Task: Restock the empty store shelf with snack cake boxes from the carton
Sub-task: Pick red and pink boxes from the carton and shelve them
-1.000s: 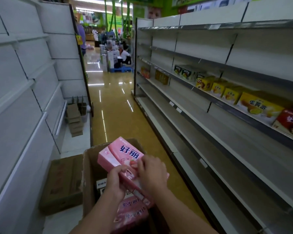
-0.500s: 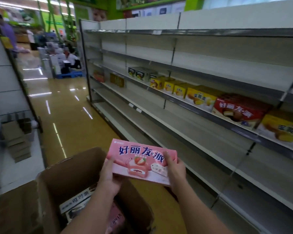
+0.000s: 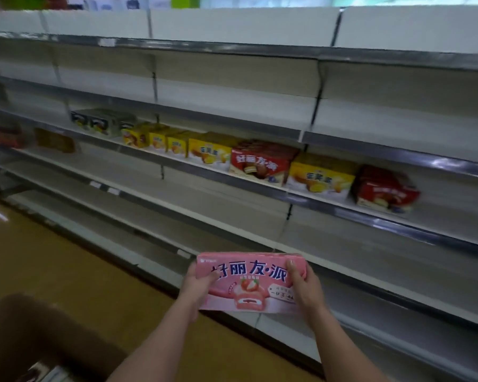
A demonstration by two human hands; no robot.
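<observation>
Both hands, left hand (image 3: 198,283) and right hand (image 3: 301,285), grip the pink box (image 3: 250,282) by its ends, long side level, shelf (image 3: 329,216) up ahead.

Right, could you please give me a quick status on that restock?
Left hand and right hand each grip an end of the pink box. Box short of the shelf. Nothing in the way.

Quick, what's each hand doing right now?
Left hand: grips the left end of the pink snack cake box.
Right hand: grips the box's right end.
</observation>
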